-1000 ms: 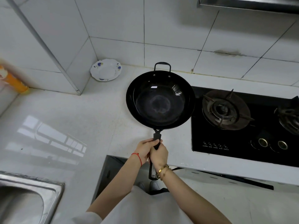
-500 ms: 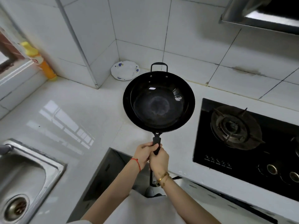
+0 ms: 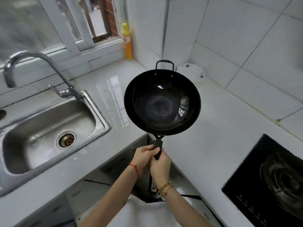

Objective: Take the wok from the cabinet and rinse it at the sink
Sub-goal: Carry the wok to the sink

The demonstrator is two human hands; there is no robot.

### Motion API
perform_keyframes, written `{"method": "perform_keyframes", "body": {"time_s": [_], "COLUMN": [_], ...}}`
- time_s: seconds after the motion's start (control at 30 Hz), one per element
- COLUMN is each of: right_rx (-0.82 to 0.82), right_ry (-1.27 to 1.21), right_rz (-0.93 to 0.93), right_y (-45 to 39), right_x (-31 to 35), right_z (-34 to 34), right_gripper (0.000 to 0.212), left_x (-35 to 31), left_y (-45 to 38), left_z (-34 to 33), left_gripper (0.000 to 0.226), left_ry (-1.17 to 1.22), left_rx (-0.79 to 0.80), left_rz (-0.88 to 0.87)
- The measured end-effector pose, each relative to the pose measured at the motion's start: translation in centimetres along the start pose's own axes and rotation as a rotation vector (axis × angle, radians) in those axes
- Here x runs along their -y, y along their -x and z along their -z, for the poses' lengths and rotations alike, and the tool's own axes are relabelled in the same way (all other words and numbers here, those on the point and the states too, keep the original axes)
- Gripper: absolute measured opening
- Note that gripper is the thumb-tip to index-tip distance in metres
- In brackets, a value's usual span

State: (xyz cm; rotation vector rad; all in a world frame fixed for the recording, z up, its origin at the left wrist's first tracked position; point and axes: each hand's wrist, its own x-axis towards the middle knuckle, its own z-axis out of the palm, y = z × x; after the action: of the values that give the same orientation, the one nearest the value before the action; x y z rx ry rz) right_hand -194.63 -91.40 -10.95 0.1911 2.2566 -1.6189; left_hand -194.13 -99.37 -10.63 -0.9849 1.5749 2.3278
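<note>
We hold wok point(image 3: 162, 102) above countertop point(image 3: 213, 128), left hand point(image 3: 144, 154) and right hand point(image 3: 159, 167) on its handle. Sink point(image 3: 49, 131) left of wok, faucet point(image 3: 37, 71) behind sink. Bottle point(image 3: 127, 41) on sill behind. Plate point(image 3: 191, 72) behind wok, in corner. Stove point(image 3: 270, 182) at right.

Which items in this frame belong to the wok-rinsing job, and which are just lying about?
Part of the job: wok, held by left hand and right hand; sink; faucet.

Just lying about: yellow bottle, floral plate, gas stove.
</note>
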Motion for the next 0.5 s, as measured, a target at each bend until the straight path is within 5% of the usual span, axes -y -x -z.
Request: {"method": "perform_keyframes", "body": {"time_s": [0.5], "right_rx": [0.441], "right_ry": [0.273], "right_rz": [0.183], "right_y": [6.3], "right_x": [0.5], "right_z": [-9.8], "right_gripper": [0.016], "left_x": [2.4], "left_y": [7.2], "left_z": [11.6], "left_gripper": [0.018], "left_ry": [0.330], "left_rx": [-0.389], "left_rz": [-0.084]}}
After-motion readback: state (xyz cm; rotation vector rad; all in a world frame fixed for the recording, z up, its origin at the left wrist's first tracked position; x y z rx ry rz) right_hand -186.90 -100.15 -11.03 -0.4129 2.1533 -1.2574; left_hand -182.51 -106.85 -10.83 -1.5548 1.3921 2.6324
